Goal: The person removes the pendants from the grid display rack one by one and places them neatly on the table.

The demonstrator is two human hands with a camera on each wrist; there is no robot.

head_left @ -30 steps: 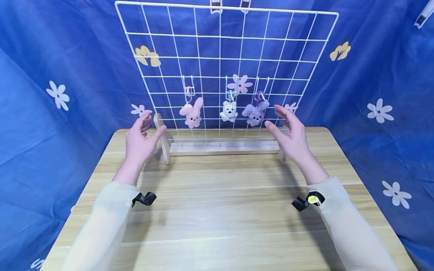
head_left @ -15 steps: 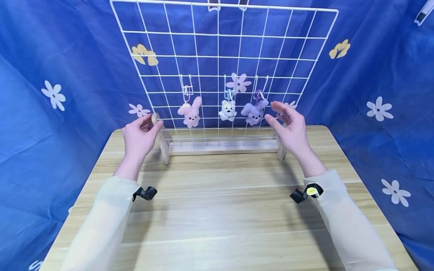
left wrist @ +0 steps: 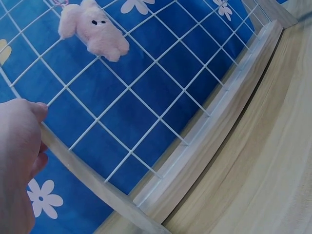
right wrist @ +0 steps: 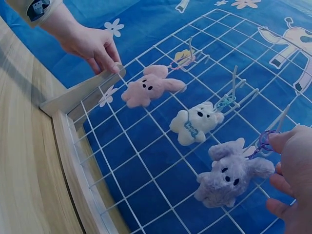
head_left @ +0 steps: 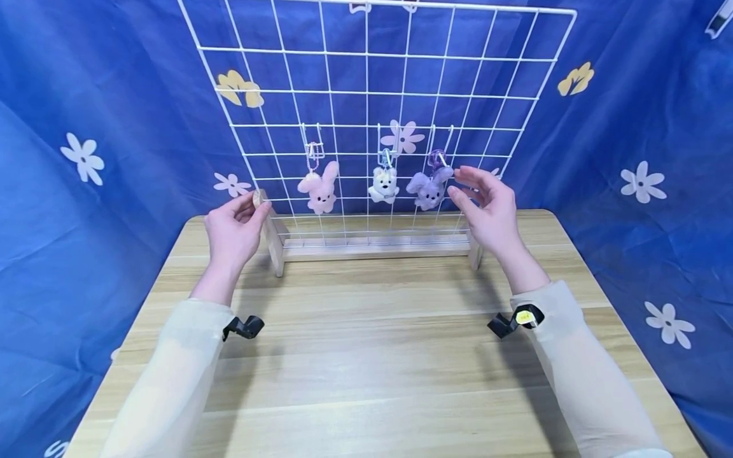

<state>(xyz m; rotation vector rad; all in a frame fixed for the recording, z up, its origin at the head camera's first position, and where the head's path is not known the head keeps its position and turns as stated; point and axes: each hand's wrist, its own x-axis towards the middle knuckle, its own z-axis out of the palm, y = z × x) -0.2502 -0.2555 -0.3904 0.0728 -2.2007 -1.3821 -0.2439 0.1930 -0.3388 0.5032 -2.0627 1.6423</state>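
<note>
A white wire grid (head_left: 366, 93) stands in a wooden base with a slanted side upright (head_left: 273, 245) at its left end. My left hand (head_left: 231, 232) pinches the top of that upright between thumb and fingers. Three plush charms hang from hooks on the grid: a pink bunny (head_left: 321, 191), a white bear (head_left: 383, 186) and a lilac bunny (head_left: 428, 189). Beside the lilac bunny is my right hand (head_left: 494, 210), thumb and fingers spread apart and holding nothing. The right wrist view shows its fingertips close to the bunny's ear and purple chain (right wrist: 265, 141).
The wooden base bar (head_left: 375, 248) runs between the two uprights on a wood-grain table (head_left: 366, 356). A blue cloth (head_left: 34, 210) with flower prints hangs behind and at both sides. Black wrist cameras (head_left: 246, 327) sit on both sleeves.
My left hand has come to the left upright, and its thumb and fingers have closed on the top. The right hand has drifted slightly up, nearer the lilac bunny. The charms still hang.
</note>
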